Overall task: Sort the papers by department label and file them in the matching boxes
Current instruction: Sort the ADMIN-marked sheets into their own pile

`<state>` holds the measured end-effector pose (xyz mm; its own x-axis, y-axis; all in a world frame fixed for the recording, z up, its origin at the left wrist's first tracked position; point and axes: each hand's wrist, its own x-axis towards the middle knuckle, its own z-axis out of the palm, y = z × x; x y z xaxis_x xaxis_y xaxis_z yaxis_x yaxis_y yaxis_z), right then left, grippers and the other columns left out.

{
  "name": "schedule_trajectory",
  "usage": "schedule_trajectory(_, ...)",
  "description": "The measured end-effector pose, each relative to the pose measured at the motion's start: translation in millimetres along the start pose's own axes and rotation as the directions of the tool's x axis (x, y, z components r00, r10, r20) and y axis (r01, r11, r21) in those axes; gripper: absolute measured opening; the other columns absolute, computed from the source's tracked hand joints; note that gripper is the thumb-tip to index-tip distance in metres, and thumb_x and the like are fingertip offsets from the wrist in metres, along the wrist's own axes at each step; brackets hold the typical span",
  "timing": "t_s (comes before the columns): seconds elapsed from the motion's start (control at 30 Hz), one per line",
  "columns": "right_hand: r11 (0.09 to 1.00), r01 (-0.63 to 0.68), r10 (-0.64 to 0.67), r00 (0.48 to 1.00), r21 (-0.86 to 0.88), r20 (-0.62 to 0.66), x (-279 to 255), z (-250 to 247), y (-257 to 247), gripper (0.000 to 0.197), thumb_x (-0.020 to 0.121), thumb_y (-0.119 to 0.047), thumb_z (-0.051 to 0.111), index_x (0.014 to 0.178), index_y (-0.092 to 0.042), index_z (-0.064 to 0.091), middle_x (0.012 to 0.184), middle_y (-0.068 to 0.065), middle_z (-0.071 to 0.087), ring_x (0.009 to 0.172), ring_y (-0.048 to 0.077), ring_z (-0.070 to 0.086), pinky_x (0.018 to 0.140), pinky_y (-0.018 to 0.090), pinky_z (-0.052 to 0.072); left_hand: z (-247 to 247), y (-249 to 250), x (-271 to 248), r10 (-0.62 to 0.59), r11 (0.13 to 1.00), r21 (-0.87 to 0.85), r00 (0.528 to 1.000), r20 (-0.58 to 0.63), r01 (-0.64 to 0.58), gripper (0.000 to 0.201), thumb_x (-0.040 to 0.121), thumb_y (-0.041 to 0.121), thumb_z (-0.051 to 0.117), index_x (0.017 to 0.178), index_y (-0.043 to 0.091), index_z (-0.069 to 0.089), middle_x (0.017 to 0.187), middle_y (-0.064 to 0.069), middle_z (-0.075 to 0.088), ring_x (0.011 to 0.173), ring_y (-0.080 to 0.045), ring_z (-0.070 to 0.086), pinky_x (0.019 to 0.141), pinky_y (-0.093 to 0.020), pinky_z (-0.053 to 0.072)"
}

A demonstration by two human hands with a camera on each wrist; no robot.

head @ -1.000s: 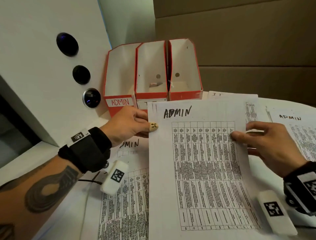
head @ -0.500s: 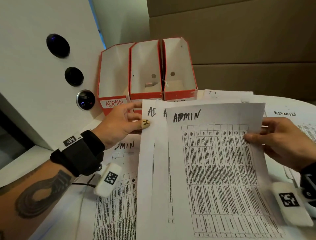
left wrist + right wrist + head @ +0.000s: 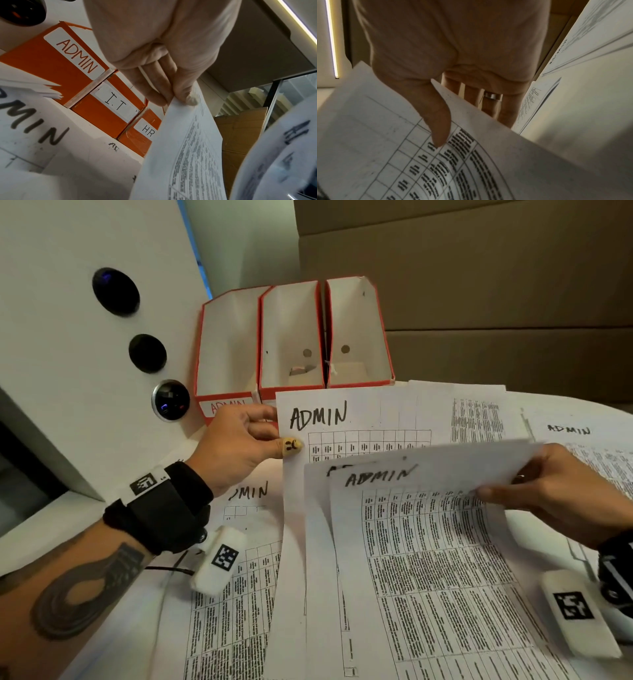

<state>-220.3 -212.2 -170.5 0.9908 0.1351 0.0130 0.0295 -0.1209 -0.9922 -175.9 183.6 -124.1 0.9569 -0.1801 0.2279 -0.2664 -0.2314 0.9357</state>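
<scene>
Three orange file boxes stand side by side at the back: ADMIN [image 3: 227,344] [image 3: 51,63], I.T [image 3: 291,337] [image 3: 109,106] and HR [image 3: 356,333] [image 3: 142,136]. My left hand [image 3: 239,446] [image 3: 164,75] pinches the left edge of an ADMIN sheet [image 3: 359,419] [image 3: 187,148] between thumb and fingers. My right hand [image 3: 555,487] [image 3: 453,67] pinches two more ADMIN sheets [image 3: 428,559] [image 3: 402,155] by their right edge, thumb on top, and holds them lower and nearer than the left sheet. All three boxes look empty inside.
More printed papers lie spread on the white table [image 3: 34,535]: an ADMIN sheet [image 3: 239,559] under my left wrist and others at the right [image 3: 575,433]. A white cabinet with round black knobs [image 3: 116,290] stands at the left. Brown cardboard [image 3: 479,285] forms the back wall.
The single stack has been split: my right hand has drawn two ADMIN sheets down and toward me, while my left hand keeps one sheet up near the boxes.
</scene>
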Motion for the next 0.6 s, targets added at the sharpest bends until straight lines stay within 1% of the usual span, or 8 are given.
schedule_trajectory(0.07, 1.0, -0.007, 0.007, 0.999, 0.02, -0.035, 0.3, 6.7, -2.2, 0.073, 0.037, -0.039, 0.104, 0.092, 0.002, 0.08, 0.104, 0.019, 0.079, 0.097, 0.035, 0.077, 0.081, 0.04, 0.064, 1.9, 1.2, -1.6, 0.018, 1.0, 0.012, 1.0, 0.013, -0.019, 0.04, 0.07, 0.006, 0.085, 0.108, 0.011, 0.076, 0.1, -0.004, 0.083, 0.095, -0.019, 0.08, 0.083, -0.027, 0.064)
schedule_trajectory(0.1, 0.999, -0.02, 0.023, 0.998, 0.047, -0.061, 1.8, 9.5, -2.5, 0.066, 0.045, -0.036, 0.102, 0.092, 0.005, 0.078, 0.103, 0.02, 0.079, 0.096, 0.036, 0.077, 0.079, 0.042, 0.065, 3.7, 2.0, -2.7, 0.024, 1.0, 0.015, 0.999, 0.022, -0.024, 0.039, 0.067, 0.01, 0.085, 0.106, 0.013, 0.076, 0.099, -0.003, 0.083, 0.094, -0.018, 0.08, 0.084, -0.028, 0.064)
schedule_trajectory(0.2, 0.974, -0.058, 0.094, 0.983, 0.22, -0.159, 4.2, 21.0, -6.3, 0.03, 0.08, -0.009, 0.078, 0.097, 0.014, 0.071, 0.101, 0.025, 0.077, 0.086, 0.036, 0.078, 0.069, 0.042, 0.066, 10.7, 2.8, -5.5, 0.029, 1.0, -0.014, 0.997, 0.071, -0.028, 0.038, 0.066, 0.011, 0.085, 0.104, 0.016, 0.077, 0.099, -0.001, 0.083, 0.093, -0.016, 0.08, 0.083, -0.028, 0.065)
schedule_trajectory(0.27, 0.962, -0.081, 0.14, 0.967, 0.262, -0.214, 5.0, 26.2, -8.4, 0.017, 0.091, 0.0, 0.068, 0.098, 0.015, 0.068, 0.099, 0.026, 0.077, 0.076, 0.032, 0.077, 0.066, 0.044, 0.066, 15.7, 2.3, -6.7, 0.034, 0.998, -0.06, 0.993, 0.117, -0.027, 0.038, 0.069, 0.01, 0.083, 0.106, 0.014, 0.077, 0.1, -0.002, 0.083, 0.093, -0.016, 0.08, 0.079, -0.026, 0.064)
schedule_trajectory(0.4, 0.941, -0.112, 0.185, 0.961, 0.32, -0.208, 5.6, 28.3, -6.0, 0.016, 0.097, 0.003, 0.06, 0.106, 0.015, 0.065, 0.102, 0.026, 0.077, 0.079, 0.032, 0.077, 0.065, 0.043, 0.065, 20.0, 2.6, -6.4, 0.022, 0.995, -0.104, 0.984, 0.176, -0.003, 0.044, 0.075, 0.008, 0.08, 0.118, 0.018, 0.074, 0.111, -0.003, 0.082, 0.105, -0.018, 0.078, 0.082, -0.026, 0.063)
schedule_trajectory(0.5, 0.926, -0.122, 0.198, 0.963, 0.358, -0.183, 3.9, 30.5, -4.8, 0.017, 0.098, 0.002, 0.058, 0.109, 0.012, 0.065, 0.104, 0.024, 0.077, 0.084, 0.032, 0.078, 0.064, 0.04, 0.065, 21.9, -1.2, -7.5, -0.004, 0.992, -0.127, 0.981, 0.195, 0.029, 0.049, 0.073, 0.008, 0.08, 0.12, 0.019, 0.072, 0.115, -0.002, 0.08, 0.109, -0.018, 0.077, 0.084, -0.026, 0.063)
schedule_trajectory(0.57, 0.921, -0.121, 0.197, 0.965, 0.37, -0.175, 3.4, 33.4, -4.7, 0.019, 0.097, 0.0, 0.06, 0.112, 0.01, 0.066, 0.107, 0.021, 0.078, 0.09, 0.032, 0.078, 0.068, 0.039, 0.065, 24.0, -4.4, -8.2, -0.024, 0.993, -0.108, 0.98, 0.195, 0.046, 0.043, 0.078, 0.007, 0.079, 0.119, 0.016, 0.073, 0.115, -0.001, 0.08, 0.109, -0.019, 0.077, 0.084, -0.026, 0.063)
schedule_trajectory(0.6, 0.923, -0.12, 0.19, 0.969, 0.365, -0.161, 3.4, 33.4, -4.5, 0.022, 0.095, 0.0, 0.062, 0.114, 0.009, 0.066, 0.109, 0.02, 0.078, 0.095, 0.032, 0.078, 0.073, 0.04, 0.066, 25.1, -5.2, -8.7, -0.031, 0.995, -0.092, 0.981, 0.192, 0.049, 0.039, 0.08, 0.006, 0.077, 0.118, 0.015, 0.074, 0.114, -0.001, 0.081, 0.108, -0.018, 0.077, 0.084, -0.026, 0.063)
